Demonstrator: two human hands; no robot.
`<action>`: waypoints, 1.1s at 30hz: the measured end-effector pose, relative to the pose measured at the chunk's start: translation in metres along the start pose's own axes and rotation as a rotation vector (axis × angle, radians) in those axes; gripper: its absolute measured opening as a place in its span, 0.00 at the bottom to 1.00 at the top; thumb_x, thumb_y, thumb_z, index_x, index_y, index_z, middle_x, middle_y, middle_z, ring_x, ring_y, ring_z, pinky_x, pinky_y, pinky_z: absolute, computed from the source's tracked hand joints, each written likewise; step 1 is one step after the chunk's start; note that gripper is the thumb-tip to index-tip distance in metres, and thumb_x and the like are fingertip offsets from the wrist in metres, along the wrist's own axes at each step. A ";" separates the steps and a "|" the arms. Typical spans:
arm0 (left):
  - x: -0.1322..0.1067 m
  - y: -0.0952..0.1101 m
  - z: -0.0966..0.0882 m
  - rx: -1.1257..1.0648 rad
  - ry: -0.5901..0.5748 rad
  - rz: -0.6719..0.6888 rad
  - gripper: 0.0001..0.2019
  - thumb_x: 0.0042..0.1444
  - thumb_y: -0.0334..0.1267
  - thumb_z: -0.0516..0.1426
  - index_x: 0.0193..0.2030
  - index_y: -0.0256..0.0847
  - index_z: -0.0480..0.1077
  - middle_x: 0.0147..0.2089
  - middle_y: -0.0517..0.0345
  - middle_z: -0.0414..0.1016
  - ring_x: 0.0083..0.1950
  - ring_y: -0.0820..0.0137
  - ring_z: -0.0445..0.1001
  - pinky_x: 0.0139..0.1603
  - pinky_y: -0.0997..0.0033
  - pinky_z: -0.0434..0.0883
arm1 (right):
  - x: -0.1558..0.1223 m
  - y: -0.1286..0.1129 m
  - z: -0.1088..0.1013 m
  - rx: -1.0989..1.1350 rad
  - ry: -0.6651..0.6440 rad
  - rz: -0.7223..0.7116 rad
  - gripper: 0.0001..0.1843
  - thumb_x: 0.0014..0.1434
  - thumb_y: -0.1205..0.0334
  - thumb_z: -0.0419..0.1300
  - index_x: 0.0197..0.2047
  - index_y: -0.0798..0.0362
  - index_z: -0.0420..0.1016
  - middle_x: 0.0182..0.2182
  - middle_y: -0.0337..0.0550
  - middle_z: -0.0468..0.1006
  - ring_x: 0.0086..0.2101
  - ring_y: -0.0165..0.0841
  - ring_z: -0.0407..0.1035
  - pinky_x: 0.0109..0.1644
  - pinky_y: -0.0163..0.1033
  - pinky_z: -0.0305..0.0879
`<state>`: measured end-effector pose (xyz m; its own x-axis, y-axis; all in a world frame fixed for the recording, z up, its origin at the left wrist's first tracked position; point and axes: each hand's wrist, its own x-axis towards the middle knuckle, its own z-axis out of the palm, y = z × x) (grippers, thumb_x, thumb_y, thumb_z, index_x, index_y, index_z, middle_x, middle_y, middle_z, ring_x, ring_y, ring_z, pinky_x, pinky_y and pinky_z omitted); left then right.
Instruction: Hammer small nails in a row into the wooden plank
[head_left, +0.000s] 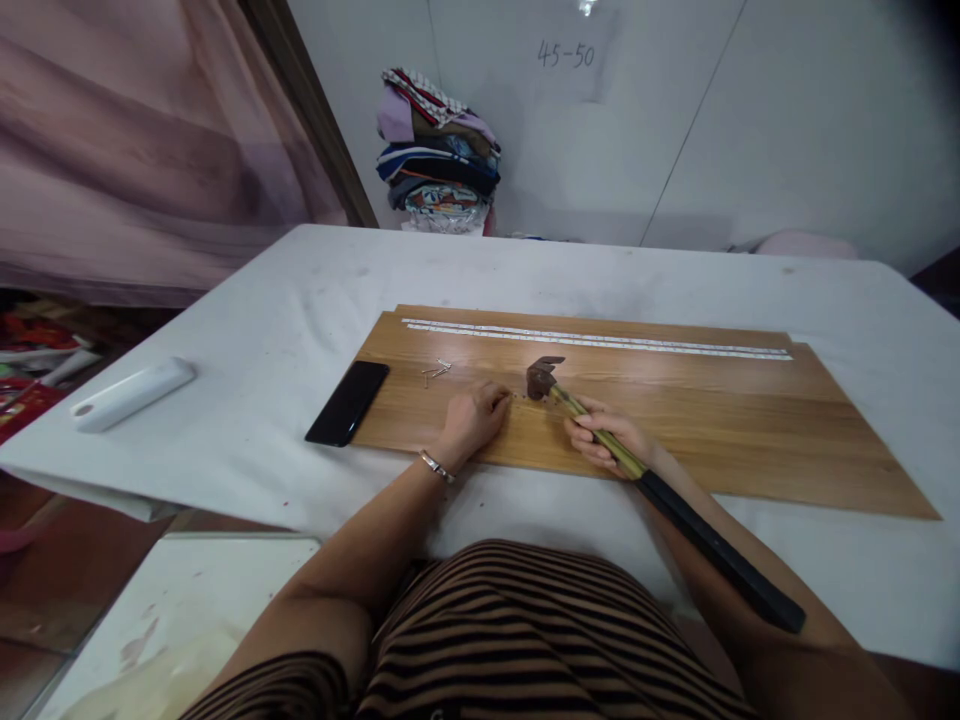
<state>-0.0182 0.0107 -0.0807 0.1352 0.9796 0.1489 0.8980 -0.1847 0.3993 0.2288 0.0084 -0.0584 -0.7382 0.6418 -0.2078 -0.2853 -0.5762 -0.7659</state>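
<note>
My right hand [611,432] is wrapped round the yellow shaft of a claw hammer [679,505], whose black grip runs back along my forearm. The rusty hammer head is over the middle of a wooden board [720,420], close to its surface. Just left of the head, my left hand [478,415] rests on the board with thumb and fingertips pinched together. What they hold, if anything, is too small to make out. Some tiny dark specks show on the wood by these fingertips. A small heap of nails [438,371] lies on the board beyond my left hand.
Two white printed strips [592,340] lie along the board's far edge. A black phone [347,404] overlaps the board's left end. On the white-covered table [247,310] lies a white elongated object [133,394]. Folded clothes [439,150] are stacked behind the table.
</note>
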 end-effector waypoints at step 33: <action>0.000 0.000 0.000 0.002 0.001 -0.003 0.11 0.62 0.39 0.53 0.44 0.44 0.77 0.44 0.56 0.79 0.46 0.66 0.76 0.44 0.71 0.70 | 0.000 0.001 -0.003 0.026 -0.034 -0.016 0.11 0.58 0.66 0.57 0.45 0.50 0.63 0.23 0.30 0.64 0.14 0.20 0.49 0.12 0.23 0.48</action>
<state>-0.0178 0.0103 -0.0806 0.1317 0.9801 0.1485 0.8994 -0.1811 0.3977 0.2301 0.0093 -0.0609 -0.7536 0.6339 -0.1741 -0.3129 -0.5788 -0.7530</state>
